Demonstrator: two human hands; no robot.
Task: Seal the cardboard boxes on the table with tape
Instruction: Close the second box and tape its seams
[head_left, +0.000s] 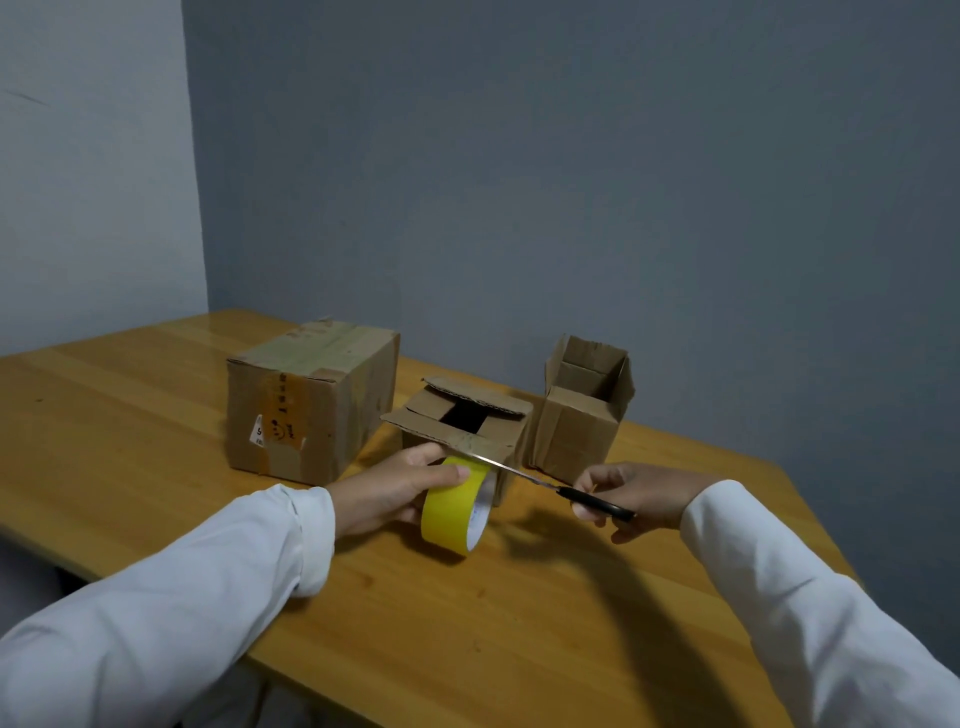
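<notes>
- Yellow tape roll (453, 512) is gripped in the left hand (395, 491), just before the middle box (462, 431).
- Right hand (631, 499) curls round scissors (550, 486), blades at the tape.
- Large box (311, 400) on the surface (156, 415) looks taped shut.
- Middle box and small box (584, 410) remain open, so most sealing is left.

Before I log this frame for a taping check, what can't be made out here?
All from the head view:
- Inside of the middle box: dark gap between flaps, contents unseen.
- Scissors: handles hidden in the right hand; blade tip meets the box edge, any tape strip there unclear.
- Yellow tape roll: its far side is covered by the left hand.
- Large box label: too small to read.
</notes>
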